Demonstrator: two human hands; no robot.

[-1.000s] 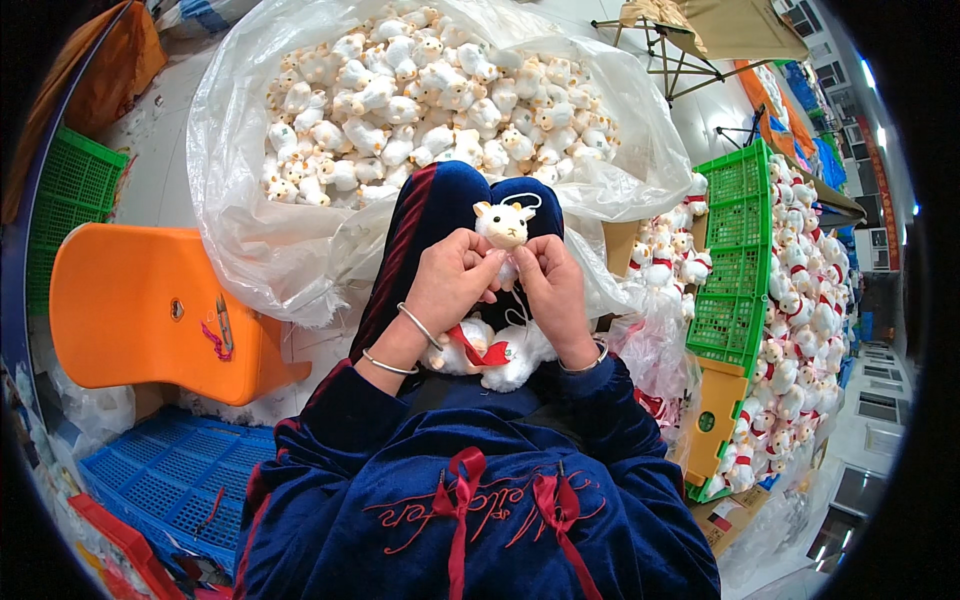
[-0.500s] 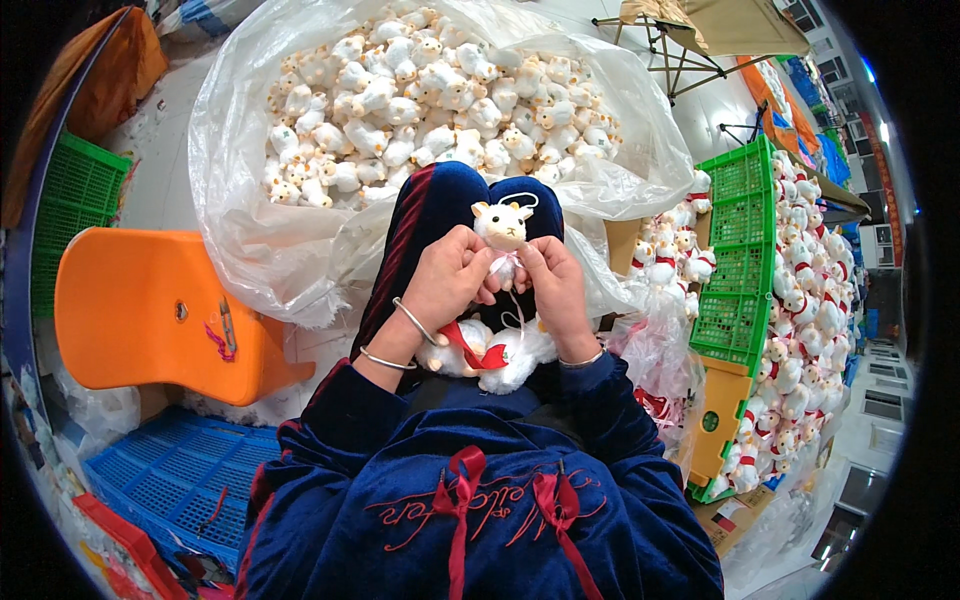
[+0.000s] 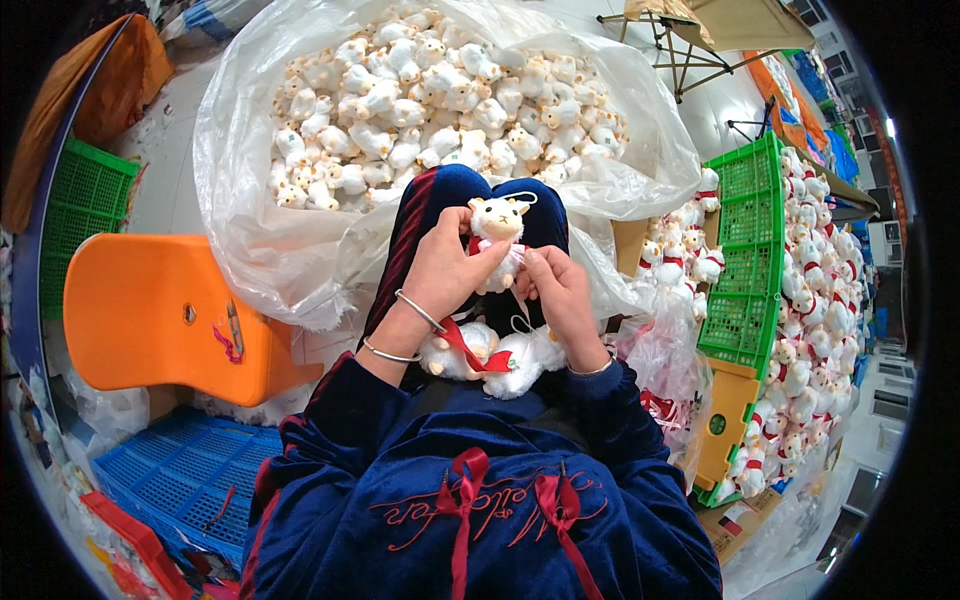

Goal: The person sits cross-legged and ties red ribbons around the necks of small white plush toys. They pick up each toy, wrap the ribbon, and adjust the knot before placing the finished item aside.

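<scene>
Above my knees a small white plush goat toy (image 3: pixel 498 222) faces me, with a white hanging loop at its head. My left hand (image 3: pixel 452 262) is closed round its side, the thumb across its chest. A ribbon (image 3: pixel 512 256), red at the neck and paler in front, lies under the toy's chin. My right hand (image 3: pixel 562 290) pinches the ribbon at the toy's right side, its fingers curled; the exact ribbon end is partly hidden. Across my lap lie more white plush toys (image 3: pixel 528 364), with a loose red ribbon (image 3: pixel 470 348) on them.
Beyond my knees a large clear plastic bag (image 3: pixel 240 190) holds a heap of white plush toys (image 3: pixel 430 95). At left stands an orange stool (image 3: pixel 130 300) with thread snips (image 3: pixel 235 325) on it, near a blue crate (image 3: pixel 190 470). Green crates (image 3: pixel 740 250) and red-ribboned toys (image 3: pixel 810 330) are at right.
My left hand has shifted from pinching the ribbon to gripping the toy's side. My right hand has moved slightly down. Red ribbon now shows at the toy's neck.
</scene>
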